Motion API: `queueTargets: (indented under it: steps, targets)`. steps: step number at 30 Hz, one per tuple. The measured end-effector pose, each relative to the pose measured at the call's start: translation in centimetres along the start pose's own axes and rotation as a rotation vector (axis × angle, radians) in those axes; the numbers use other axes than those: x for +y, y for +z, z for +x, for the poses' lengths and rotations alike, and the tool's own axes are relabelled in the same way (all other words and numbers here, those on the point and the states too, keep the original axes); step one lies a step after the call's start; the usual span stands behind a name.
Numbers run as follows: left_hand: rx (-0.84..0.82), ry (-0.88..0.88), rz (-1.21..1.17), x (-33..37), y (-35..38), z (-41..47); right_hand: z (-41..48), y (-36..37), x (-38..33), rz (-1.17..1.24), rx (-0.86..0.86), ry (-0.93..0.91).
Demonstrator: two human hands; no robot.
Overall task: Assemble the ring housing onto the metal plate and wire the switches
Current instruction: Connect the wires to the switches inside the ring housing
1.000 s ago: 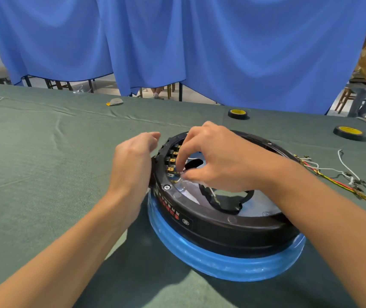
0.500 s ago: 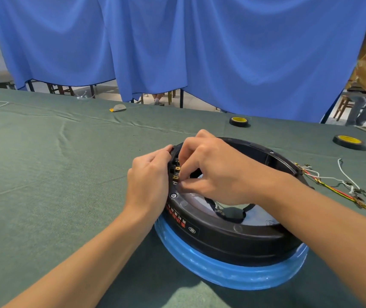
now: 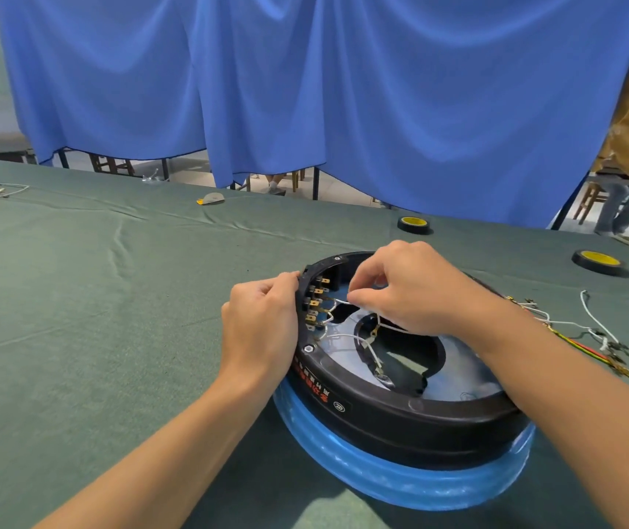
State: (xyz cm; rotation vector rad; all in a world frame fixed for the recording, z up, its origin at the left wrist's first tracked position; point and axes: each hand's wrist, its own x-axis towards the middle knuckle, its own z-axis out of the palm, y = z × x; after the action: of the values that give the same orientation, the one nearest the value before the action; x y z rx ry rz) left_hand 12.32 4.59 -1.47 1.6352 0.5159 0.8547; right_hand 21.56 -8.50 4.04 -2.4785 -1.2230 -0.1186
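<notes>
Down on the green-clothed table [image 3: 76,299], toward its near right part, the head view shows the black ring housing [image 3: 400,418] seated over the metal plate [image 3: 469,376], both resting on a blue rim [image 3: 400,479]. The left hand [image 3: 259,326] grips the housing's left wall, fingers curled together against the outside. The right hand [image 3: 416,288] reaches inside, thumb and forefinger pinching a white wire [image 3: 337,301] just beside the row of switches [image 3: 314,299]. A loose wire bundle [image 3: 572,330] lies right of the housing; two tape rolls [image 3: 414,224] sit near the far edge.
</notes>
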Motion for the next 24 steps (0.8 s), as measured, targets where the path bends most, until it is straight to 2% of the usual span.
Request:
queueTargets:
  steps: [5, 15, 20, 24]
  targets:
    - [-0.016, -0.023, -0.006, -0.2, 0.0, 0.2, 0.2, 0.6, -0.4, -0.008, -0.040, 0.028]
    - [-0.006, -0.018, 0.032, 0.0, -0.2, 0.1, 0.7, 1.4, -1.0, -0.051, 0.043, 0.009]
    - [-0.041, -0.006, 0.043, 0.0, -0.4, 0.3, 0.5, 1.5, -1.0, -0.054, -0.003, -0.007]
    - [-0.071, -0.044, 0.012, 0.5, -0.9, 0.5, -0.3, -0.7, -0.6, -0.020, 0.118, -0.020]
